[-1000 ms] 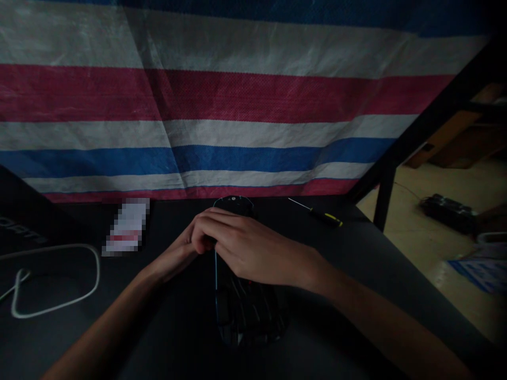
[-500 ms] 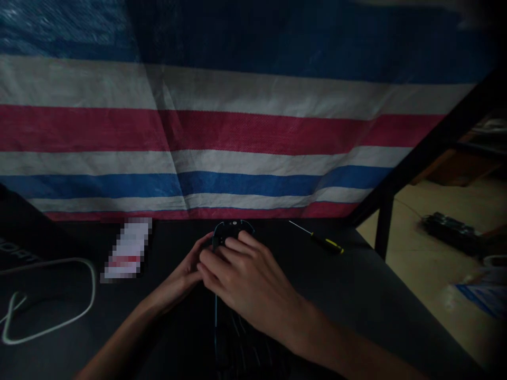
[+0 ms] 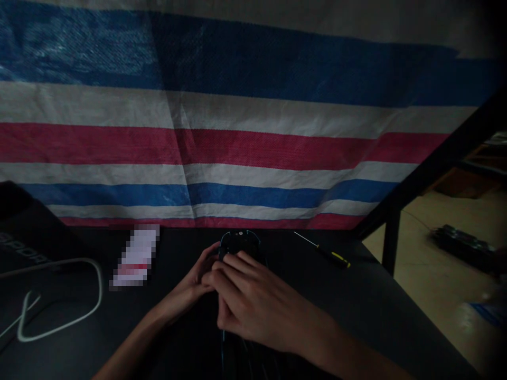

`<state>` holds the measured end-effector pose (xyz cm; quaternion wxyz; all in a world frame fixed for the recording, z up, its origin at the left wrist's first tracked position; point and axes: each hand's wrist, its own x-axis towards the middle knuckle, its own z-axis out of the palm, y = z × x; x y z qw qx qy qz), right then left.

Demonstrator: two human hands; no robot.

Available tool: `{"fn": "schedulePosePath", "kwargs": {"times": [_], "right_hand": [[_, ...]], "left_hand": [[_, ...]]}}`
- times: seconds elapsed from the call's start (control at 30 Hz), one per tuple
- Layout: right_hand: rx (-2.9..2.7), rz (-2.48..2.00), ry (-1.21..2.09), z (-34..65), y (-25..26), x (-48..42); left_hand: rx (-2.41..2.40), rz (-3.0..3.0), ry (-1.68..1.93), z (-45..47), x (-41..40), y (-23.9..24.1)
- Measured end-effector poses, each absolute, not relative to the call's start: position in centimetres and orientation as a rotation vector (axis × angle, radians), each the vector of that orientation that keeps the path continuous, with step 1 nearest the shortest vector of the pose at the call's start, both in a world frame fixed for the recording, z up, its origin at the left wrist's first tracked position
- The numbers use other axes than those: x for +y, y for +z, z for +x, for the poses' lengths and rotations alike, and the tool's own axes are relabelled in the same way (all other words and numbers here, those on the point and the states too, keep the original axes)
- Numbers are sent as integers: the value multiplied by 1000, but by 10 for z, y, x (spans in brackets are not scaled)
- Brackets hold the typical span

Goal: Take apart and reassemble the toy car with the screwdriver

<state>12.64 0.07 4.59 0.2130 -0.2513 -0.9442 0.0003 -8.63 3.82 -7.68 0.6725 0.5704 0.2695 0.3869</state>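
A long black object with thin blue edging (image 3: 240,243) lies on the dark tabletop in front of me; its rounded far end has a small shiny round spot, perhaps a screw. Its exact kind cannot be made out in the dim light. My left hand (image 3: 197,278) grips its left side near the far end, the fingers partly hidden. Across the top lies my right hand (image 3: 257,298), fingers curled and closed, their tips meeting the left hand. Whatever sits under the right fingertips is hidden. To the right lies a screwdriver (image 3: 331,256) with a black and yellow handle.
Left of my hands is a blurred-out flat item (image 3: 137,258). A white cable (image 3: 59,335) loops at the left beside a dark object with lettering (image 3: 24,248). Behind the table (image 3: 356,311) hangs a striped sheet (image 3: 253,150). A black frame post (image 3: 391,240) stands at the right.
The view has shifted, so everything sits slightly lower and further right. My right hand has drawn back a little toward me, baring more of the object's far end. My left hand keeps its place.
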Motion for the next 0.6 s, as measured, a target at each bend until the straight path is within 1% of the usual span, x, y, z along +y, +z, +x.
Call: {"fn": "schedulePosePath", "kwargs": {"times": [0.23, 0.47, 0.6], "right_hand": [[-2468, -607, 57, 122, 34, 7], [-2357, -891, -94, 116, 25, 11], [-2398, -807, -11, 119, 28, 14]], "left_hand": [[743, 1292, 883, -86, 38, -73], [707, 1269, 888, -84, 34, -67], [680, 1230, 875, -81, 34, -63]]}}
